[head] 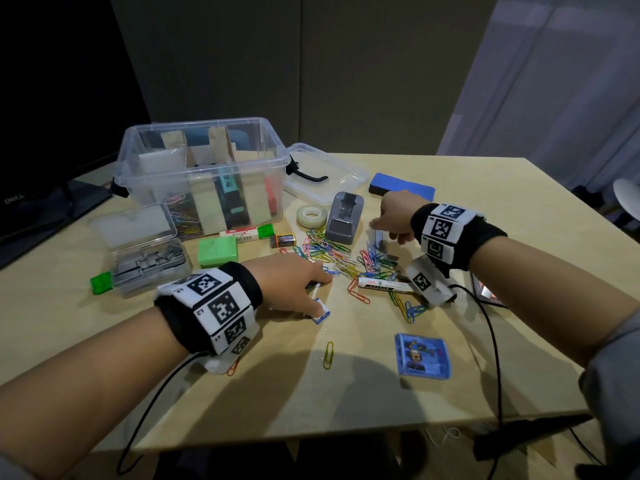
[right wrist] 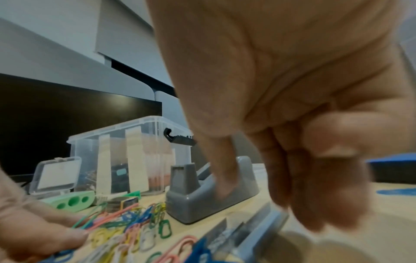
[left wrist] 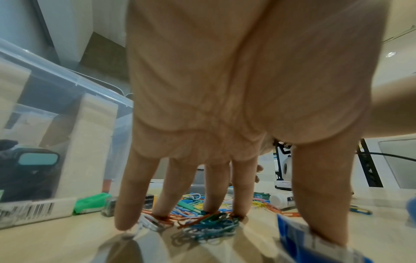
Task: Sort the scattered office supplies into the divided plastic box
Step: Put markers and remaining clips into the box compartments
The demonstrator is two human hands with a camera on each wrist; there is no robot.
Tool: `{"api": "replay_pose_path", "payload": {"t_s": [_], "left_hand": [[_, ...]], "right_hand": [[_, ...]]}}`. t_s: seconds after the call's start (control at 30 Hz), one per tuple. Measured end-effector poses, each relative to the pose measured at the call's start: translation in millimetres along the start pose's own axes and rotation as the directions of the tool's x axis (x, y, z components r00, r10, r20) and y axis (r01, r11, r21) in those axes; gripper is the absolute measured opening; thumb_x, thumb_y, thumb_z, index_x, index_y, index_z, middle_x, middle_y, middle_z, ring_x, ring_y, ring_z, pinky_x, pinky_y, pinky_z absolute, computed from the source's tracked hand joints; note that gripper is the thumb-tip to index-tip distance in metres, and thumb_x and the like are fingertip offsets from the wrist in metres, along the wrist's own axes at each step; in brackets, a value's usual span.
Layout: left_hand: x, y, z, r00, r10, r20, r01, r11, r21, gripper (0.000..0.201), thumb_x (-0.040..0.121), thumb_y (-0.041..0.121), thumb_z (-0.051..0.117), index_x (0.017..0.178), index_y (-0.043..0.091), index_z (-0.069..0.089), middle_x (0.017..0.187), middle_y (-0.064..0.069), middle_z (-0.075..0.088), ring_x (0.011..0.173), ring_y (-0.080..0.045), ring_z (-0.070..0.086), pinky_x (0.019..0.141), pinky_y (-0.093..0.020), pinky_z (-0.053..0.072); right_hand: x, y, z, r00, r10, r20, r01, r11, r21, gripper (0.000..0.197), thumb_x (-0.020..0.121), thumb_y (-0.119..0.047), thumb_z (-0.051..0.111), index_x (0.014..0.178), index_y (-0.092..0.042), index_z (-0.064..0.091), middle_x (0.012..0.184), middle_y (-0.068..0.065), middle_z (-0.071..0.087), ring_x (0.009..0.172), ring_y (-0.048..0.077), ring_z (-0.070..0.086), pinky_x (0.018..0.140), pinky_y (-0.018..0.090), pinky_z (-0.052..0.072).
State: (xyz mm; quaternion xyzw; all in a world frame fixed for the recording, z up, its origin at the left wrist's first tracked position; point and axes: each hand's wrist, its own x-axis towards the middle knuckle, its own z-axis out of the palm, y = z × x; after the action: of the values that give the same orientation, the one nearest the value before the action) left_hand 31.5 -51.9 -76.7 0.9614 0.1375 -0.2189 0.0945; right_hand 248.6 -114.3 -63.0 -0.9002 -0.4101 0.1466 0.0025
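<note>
Pressing down with spread, straight fingers, the left hand [head: 294, 282] rests on the near-left edge of the paper clips [head: 332, 251], which lie strewn in front of the grey tape dispenser [head: 344, 216]; its thumb sits on a small blue-and-white packet [head: 322, 315] lying flat, long axis running toward the dispenser. Right of the dispenser, the right hand [head: 394, 216] hovers over a small clear case [head: 375, 239], fingers loosely curled; whether they grip it cannot be told. Left of the dispenser stands the divided plastic box [head: 204, 168].
</note>
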Motion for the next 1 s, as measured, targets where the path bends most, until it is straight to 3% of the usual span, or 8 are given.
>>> {"api": "replay_pose_path", "payload": {"t_s": [0.07, 0.13, 0.4, 0.47, 0.6, 0.77, 1.0], "left_hand": [[0, 0, 0, 1.000, 0.001, -0.003, -0.001, 1.000, 0.000, 0.067, 0.094, 0.052, 0.051, 0.153, 0.032, 0.025, 0.161, 0.007, 0.017, 0.138, -0.023, 0.035, 0.105, -0.030, 0.032], [0, 0, 0, 1.000, 0.003, -0.005, -0.003, 1.000, -0.002, 0.067, 0.094, 0.052, 0.051, 0.153, 0.031, 0.025, 0.161, 0.006, 0.017, 0.137, -0.023, 0.036, 0.104, -0.030, 0.033], [1, -1, 1, 1.000, 0.003, -0.022, -0.004, 1.000, -0.014, 0.067, 0.093, 0.052, 0.054, 0.152, 0.032, 0.028, 0.161, 0.007, 0.019, 0.137, -0.023, 0.037, 0.102, -0.029, 0.034], [1, 0, 1, 1.000, 0.003, -0.023, -0.003, 1.000, -0.010, 0.067, 0.093, 0.052, 0.053, 0.152, 0.032, 0.028, 0.161, 0.007, 0.019, 0.137, -0.023, 0.036, 0.103, -0.029, 0.034], [1, -1, 0, 1.000, 0.004, -0.018, -0.004, 1.000, -0.002, 0.066, 0.094, 0.051, 0.052, 0.152, 0.032, 0.027, 0.161, 0.007, 0.019, 0.137, -0.023, 0.035, 0.104, -0.029, 0.033], [2, -1, 1, 1.000, -0.001, -0.015, 0.001, 1.000, -0.006, 0.067, 0.094, 0.052, 0.052, 0.152, 0.032, 0.026, 0.161, 0.007, 0.018, 0.138, -0.023, 0.034, 0.107, -0.031, 0.032], [1, -3, -2, 1.000, -0.003, -0.014, 0.003, 0.999, -0.041, 0.068, 0.092, 0.053, 0.055, 0.151, 0.032, 0.030, 0.159, 0.007, 0.026, 0.137, -0.021, 0.037, 0.108, -0.033, 0.035]], "right_hand": [[-1, -4, -1, 0.999, 0.021, 0.046, -0.018, 0.998, -0.063, 0.046, 0.089, -0.047, 0.062, 0.071, -0.005, 0.057, 0.062, 0.004, 0.060, 0.051, 0.017, 0.054, 0.052, 0.025, 0.044], [-1, -8, -1, 0.997, 0.024, 0.075, -0.016, 0.995, -0.103, 0.049, 0.083, -0.052, 0.067, 0.065, -0.008, 0.055, 0.059, 0.002, 0.058, 0.051, 0.015, 0.051, 0.051, 0.024, 0.040], [3, -15, 1, 0.983, 0.006, 0.182, 0.007, 0.998, -0.069, 0.036, 0.082, -0.028, 0.075, 0.057, -0.009, 0.059, 0.033, -0.006, 0.053, 0.033, 0.006, 0.050, 0.042, 0.018, 0.039], [2, -13, -1, 0.983, 0.007, 0.185, 0.006, 0.997, -0.071, 0.033, 0.082, -0.024, 0.074, 0.059, -0.007, 0.060, 0.040, -0.003, 0.056, 0.038, 0.009, 0.051, 0.041, 0.018, 0.039], [2, -4, -9, 0.988, 0.007, 0.153, -0.011, 1.000, 0.027, 0.018, 0.084, -0.022, 0.067, 0.075, -0.006, 0.068, 0.069, 0.003, 0.065, 0.055, 0.014, 0.055, 0.053, 0.022, 0.046], [9, 8, -17, 0.991, 0.038, 0.129, -0.055, 0.989, 0.135, 0.018, 0.085, -0.012, 0.060, 0.075, 0.000, 0.069, 0.071, 0.012, 0.067, 0.058, 0.021, 0.058, 0.059, 0.027, 0.051], [7, 13, -21, 0.981, -0.008, 0.195, -0.021, 0.989, 0.149, 0.023, 0.088, -0.017, 0.055, 0.071, -0.006, 0.065, 0.066, 0.006, 0.063, 0.058, 0.018, 0.056, 0.053, 0.023, 0.048]]}}
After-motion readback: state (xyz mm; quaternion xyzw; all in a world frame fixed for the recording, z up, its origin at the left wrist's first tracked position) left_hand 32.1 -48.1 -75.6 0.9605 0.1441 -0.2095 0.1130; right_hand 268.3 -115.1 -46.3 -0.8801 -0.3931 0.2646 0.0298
